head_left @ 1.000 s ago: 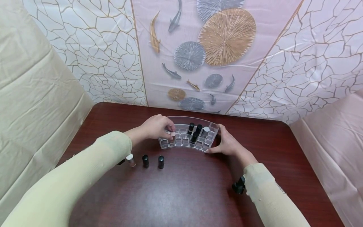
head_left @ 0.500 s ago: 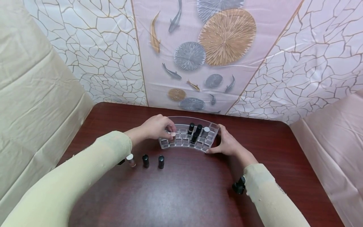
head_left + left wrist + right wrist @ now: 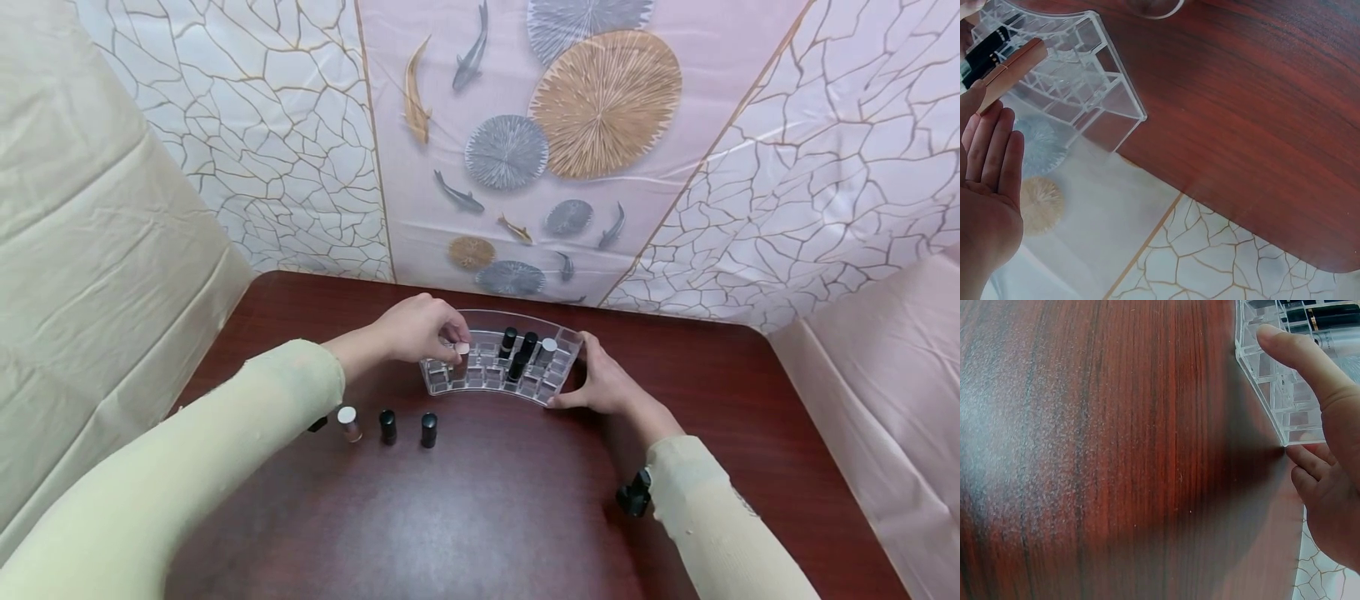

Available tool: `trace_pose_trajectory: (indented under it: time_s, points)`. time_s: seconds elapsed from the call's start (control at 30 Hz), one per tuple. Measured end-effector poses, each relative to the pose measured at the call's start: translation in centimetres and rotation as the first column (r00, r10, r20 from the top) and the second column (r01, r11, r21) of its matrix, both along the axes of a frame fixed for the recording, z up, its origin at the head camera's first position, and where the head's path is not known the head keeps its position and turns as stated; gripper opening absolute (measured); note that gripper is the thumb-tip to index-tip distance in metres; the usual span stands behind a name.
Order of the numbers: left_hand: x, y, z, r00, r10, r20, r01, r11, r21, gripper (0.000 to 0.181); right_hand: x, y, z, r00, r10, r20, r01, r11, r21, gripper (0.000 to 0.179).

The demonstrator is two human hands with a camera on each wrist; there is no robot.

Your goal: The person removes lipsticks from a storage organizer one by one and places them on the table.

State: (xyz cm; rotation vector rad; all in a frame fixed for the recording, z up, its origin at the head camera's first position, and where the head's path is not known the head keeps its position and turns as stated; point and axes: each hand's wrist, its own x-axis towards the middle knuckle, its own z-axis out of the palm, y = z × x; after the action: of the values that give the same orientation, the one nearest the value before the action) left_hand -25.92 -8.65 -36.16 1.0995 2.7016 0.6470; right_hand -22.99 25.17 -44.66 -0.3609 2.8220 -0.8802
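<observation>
A clear acrylic lipstick organizer with a curved shape stands near the table's back edge. My left hand pinches a rose-gold lipstick tube between thumb and fingers, over the organizer's left part. From the head view its light round end faces up; I cannot tell whether its base sits in a slot. My right hand grips the organizer's right end, thumb at the front corner and fingers behind. Several tubes stand in the slots: black lipsticks and one silver-white capped tube.
In front of the organizer, two black lipsticks and a white-capped tube stand in a row on the dark red wooden table. Patterned cloth hangs right behind the table's back edge.
My left hand has lifted slightly with the lipstick tube. The right hand keeps its grip on the organizer. The head view has shifted a little.
</observation>
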Motion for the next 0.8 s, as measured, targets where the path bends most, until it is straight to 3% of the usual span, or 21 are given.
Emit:
trace_pose_trajectory:
  time_s: [0.27, 0.53, 0.8]
  points:
    - [0.6, -0.4, 1.5, 1.000, -0.016, 0.007, 0.016, 1.000, 0.009, 0.023, 0.0, 0.0, -0.1, 1.000, 0.004, 0.007, -0.004, 1.000, 0.001, 0.123]
    - [2.0, -0.3, 2.9, 0.998, -0.060, 0.011, 0.060, 0.998, 0.018, 0.024, -0.1, 0.0, -0.3, 1.000, 0.001, 0.008, -0.001, 1.000, -0.006, 0.123]
    - [3.6, 0.2, 3.2, 0.992, -0.127, -0.004, 0.127, 0.992, 0.024, 0.022, -0.3, 0.0, -0.4, 1.000, 0.009, -0.006, -0.010, 1.000, -0.020, 0.121]
